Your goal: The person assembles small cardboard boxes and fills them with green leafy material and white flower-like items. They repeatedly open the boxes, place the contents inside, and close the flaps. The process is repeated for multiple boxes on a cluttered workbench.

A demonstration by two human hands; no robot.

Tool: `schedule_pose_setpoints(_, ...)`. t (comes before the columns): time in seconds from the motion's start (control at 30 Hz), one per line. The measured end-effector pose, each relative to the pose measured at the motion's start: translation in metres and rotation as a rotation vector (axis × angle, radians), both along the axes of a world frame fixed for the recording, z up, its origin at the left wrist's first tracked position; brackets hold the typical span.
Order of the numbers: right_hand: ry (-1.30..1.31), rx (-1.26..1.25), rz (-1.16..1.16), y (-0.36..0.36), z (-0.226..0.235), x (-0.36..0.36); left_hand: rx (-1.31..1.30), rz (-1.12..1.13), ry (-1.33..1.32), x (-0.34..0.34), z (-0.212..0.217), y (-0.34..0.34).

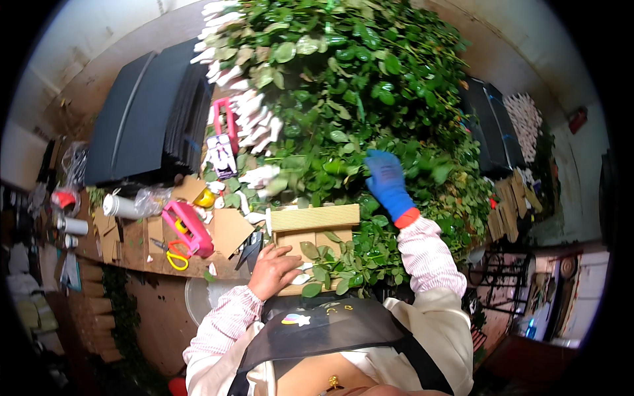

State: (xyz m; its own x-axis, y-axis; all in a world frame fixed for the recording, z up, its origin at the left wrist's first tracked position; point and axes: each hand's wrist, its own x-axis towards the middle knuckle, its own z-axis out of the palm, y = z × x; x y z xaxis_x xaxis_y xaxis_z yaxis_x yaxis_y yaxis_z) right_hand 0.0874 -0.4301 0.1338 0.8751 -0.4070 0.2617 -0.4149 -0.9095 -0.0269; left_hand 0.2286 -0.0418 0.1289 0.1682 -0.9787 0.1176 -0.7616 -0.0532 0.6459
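Observation:
My left hand [273, 270], bare, lies with its fingers stretched out over the left side of a shallow cardboard holder [315, 218] with a corrugated back strip. Just beside its fingertips, a leafy cut stem [323, 272] rests across the holder. Farther right, my right hand [386, 183], in a blue glove with an orange cuff, is closed at the front of a large heap of rose-like leafy stems [370, 72]. Leaves on both sides of it are smeared by motion, and it appears to grip a leafy stem [429, 168]. White sleeves [254, 119] cover the heap's left ends.
Dark stacked sheets [135, 119] stand at the left, and another dark bundle [492, 125] at the right. A pink tool [188, 228], yellow-handled scissors [177, 256], a white bottle [122, 206] and cardboard pieces [231, 231] lie left of the holder.

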Motion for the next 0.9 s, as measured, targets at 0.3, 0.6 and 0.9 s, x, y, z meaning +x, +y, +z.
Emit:
schedule_pose_setpoints(0.3,-0.260,-0.116,0.052,0.004,0.056,-0.003,-0.089,-0.006,0.145,-0.001,-0.008,-0.002)
schedule_pose_setpoints(0.6,-0.267,0.094,-0.038,-0.011,0.022,-0.014,-0.065,-0.066,0.173,0.002,-0.012,-0.003)
schedule_pose_setpoints(0.9,-0.051,0.174,-0.262,-0.024,0.057,-0.015,-0.079,-0.029,0.221,0.000,-0.007,-0.006)
